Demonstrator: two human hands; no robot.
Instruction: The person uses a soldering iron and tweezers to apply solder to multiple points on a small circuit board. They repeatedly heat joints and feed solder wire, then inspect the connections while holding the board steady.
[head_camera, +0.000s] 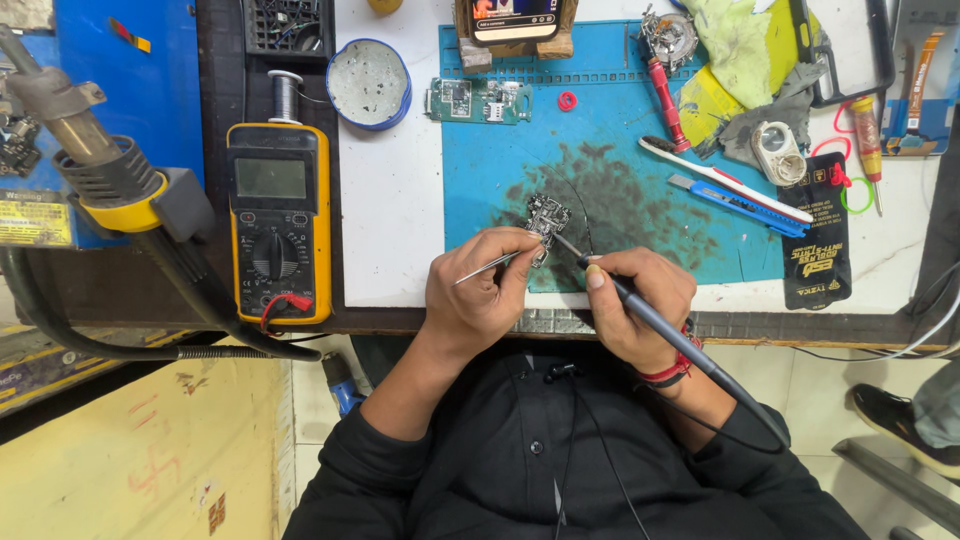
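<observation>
The left hand (478, 295) is closed around thin tweezers (497, 264), pinched between thumb and fingers, with the tips running up and right from the grip to a small circuit board (548, 217). The right hand (638, 305) is wrapped pen-fashion around a soldering iron (640, 310); its dark handle runs down and right from the grip past a red wrist thread (672, 370), and its fine tip reaches up and left to the same board, meeting it just beside the tweezer tips. The board lies just above both grips, between them, on a scorched dark patch of a blue mat (480, 190). A thin black wire (580, 205) curls off the board's right side. Farther above the left grip sits a green board (478, 100) at the mat's upper edge, with a round tin (368, 82) and a wire spool (286, 95) to its left. Left of the left grip stands a yellow multimeter (278, 220), and beyond it a hot-air gun (90, 160) in its holder. Up and right of the right grip lie a white-handled tool (725, 180) and a blue knife (735, 205) side by side, a red screwdriver (668, 105) above them, a small red ring (567, 100) near it, and a black pouch (820, 240) well to the right. Both sleeves are black.
</observation>
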